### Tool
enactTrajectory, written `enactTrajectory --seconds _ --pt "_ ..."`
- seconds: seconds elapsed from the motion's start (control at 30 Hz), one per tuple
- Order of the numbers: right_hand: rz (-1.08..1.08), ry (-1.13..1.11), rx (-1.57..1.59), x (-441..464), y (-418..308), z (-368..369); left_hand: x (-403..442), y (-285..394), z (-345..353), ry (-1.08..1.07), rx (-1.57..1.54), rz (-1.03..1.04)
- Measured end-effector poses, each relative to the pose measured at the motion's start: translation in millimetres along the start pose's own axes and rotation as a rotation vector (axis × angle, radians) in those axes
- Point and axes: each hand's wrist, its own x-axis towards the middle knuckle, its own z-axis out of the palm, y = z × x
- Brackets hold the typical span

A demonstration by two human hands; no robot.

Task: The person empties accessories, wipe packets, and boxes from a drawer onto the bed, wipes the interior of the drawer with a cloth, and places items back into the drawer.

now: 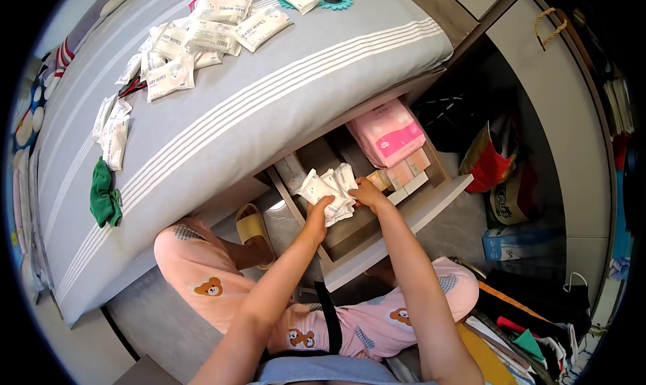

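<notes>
Over the open drawer [356,247] under the bed, both my hands grip small white packs of baby wipes [330,188]. My left hand [320,213] is closed on the packs from the near left side. On the right, my right hand [367,194] is closed round the edge of the same bunch. How many packs are in the bunch I cannot tell. Inside the drawer lie a pink package [387,134], small pink boxes [408,168] behind my right hand, and another white pack [291,171] at the left wall.
More baby wipes packs [214,35] are heaped on the grey bed [269,95], beside a green cloth [104,193]. Bags [488,163] stand right of the drawer, near an open cabinet door [552,102]. Folded clothes [525,338] lie at the lower right.
</notes>
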Motion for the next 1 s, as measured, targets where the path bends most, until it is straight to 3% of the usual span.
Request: enactTrajectory --seconds 0.27,0.4,0.53,0.63,0.73,0.83,0.87,0.93,1.0 --pt "0.093 0.076 0.388 86.2 -3.8 39.8 -62.7 53.1 -33.3 0.057 0.052 0.181" --pt "0.064 0.113 0.391 117.5 -1.0 64.3 -62.8 66.7 -70.8 0.091 0.029 0.175" --pt "0.112 0.104 0.622 111.1 -9.1 72.0 -64.0 71.1 -71.2 0.112 0.009 0.167" --pt "0.099 -0.045 0.036 105.4 -18.2 54.8 -63.8 70.2 -55.1 0.072 0.008 0.169" --pt "-0.291 0.202 -0.399 61.9 -46.7 44.5 -57.2 67.6 -38.7 -0.003 0.052 0.085" --pt "-0.001 -0.516 0.222 -17.3 -90.7 18.3 -45.0 63.8 9.9 0.002 0.075 0.147" --pt "-0.029 -0.637 0.289 -30.8 -90.1 14.0 -37.2 60.1 22.5 -0.007 0.095 0.197" --pt "-0.028 -0.377 0.068 -45.8 -85.2 5.4 -21.3 50.2 35.4 -0.065 0.282 0.205" --pt "-0.152 -0.358 0.004 -45.7 -72.1 1.3 1.1 32.2 31.9 -0.069 0.374 0.151"
